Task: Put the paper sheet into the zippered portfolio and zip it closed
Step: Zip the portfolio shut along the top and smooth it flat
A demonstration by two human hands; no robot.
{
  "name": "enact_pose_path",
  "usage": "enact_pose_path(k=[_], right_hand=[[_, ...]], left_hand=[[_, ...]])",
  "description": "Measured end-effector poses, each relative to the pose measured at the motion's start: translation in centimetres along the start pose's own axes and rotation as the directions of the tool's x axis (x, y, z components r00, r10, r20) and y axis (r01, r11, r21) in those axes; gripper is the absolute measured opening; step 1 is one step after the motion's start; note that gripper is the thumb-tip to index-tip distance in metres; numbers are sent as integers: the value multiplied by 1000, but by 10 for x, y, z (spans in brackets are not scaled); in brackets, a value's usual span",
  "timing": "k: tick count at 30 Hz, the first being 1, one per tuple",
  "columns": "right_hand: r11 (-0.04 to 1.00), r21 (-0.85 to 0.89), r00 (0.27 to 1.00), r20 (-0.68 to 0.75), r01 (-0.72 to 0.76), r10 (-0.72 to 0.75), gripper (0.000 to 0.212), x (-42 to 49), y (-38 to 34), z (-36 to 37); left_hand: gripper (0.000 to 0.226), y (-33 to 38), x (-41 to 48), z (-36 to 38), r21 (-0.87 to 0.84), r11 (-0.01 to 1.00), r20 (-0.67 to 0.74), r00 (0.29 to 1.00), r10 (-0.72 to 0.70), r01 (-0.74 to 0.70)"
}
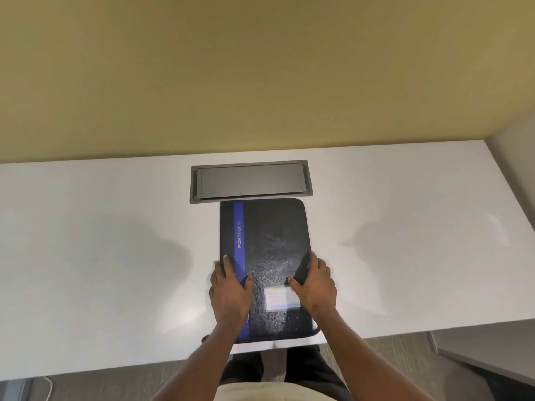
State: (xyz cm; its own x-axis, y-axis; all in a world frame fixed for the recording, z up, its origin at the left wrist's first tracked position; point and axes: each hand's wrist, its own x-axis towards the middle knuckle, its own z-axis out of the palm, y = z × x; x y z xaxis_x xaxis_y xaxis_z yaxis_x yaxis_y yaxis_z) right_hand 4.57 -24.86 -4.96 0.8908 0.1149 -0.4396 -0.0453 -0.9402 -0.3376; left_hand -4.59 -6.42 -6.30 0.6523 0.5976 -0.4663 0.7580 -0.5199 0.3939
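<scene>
A black zippered portfolio (272,241) with a blue stripe and the word PORTFOLIO lies closed on the white table (101,256), its near end at the table's front edge. A white label (279,298) sits on its cover. My left hand (230,293) grips its left edge, fingers spread over the blue stripe. My right hand (315,285) holds its right edge, thumb on the cover beside the label. A strip of white, perhaps the paper sheet (278,344), shows just under the portfolio's near end. I cannot make out the zipper's state.
A grey recessed cable box with a closed lid (250,180) is set into the table just beyond the portfolio. A yellow wall (260,68) rises behind the table. A grey surface (492,360) stands at the lower right, past the table's edge.
</scene>
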Motion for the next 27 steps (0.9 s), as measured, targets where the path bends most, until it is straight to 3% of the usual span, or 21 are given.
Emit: enact_pose_path(k=[6, 10, 12, 18, 27], right_hand=[[967, 241, 996, 38, -87, 80, 82, 1, 7, 8], [949, 275, 987, 81, -154, 137, 66, 8, 7, 7], [948, 267, 984, 83, -172, 155, 65, 9, 4, 7], [940, 317, 992, 36, -126, 121, 61, 13, -27, 13], [922, 383, 997, -24, -55, 70, 63, 47, -103, 15]], left_hand=[[81, -1, 7, 4, -256, 960, -55, 990, -132, 113], [48, -15, 41, 10, -397, 862, 29, 943, -332, 316], [37, -25, 56, 17, -433, 831, 49, 930, -365, 349], [36, -13, 51, -34, -502, 827, -35, 950, -309, 251], [38, -23, 111, -95, -492, 855, -118, 961, -252, 164]])
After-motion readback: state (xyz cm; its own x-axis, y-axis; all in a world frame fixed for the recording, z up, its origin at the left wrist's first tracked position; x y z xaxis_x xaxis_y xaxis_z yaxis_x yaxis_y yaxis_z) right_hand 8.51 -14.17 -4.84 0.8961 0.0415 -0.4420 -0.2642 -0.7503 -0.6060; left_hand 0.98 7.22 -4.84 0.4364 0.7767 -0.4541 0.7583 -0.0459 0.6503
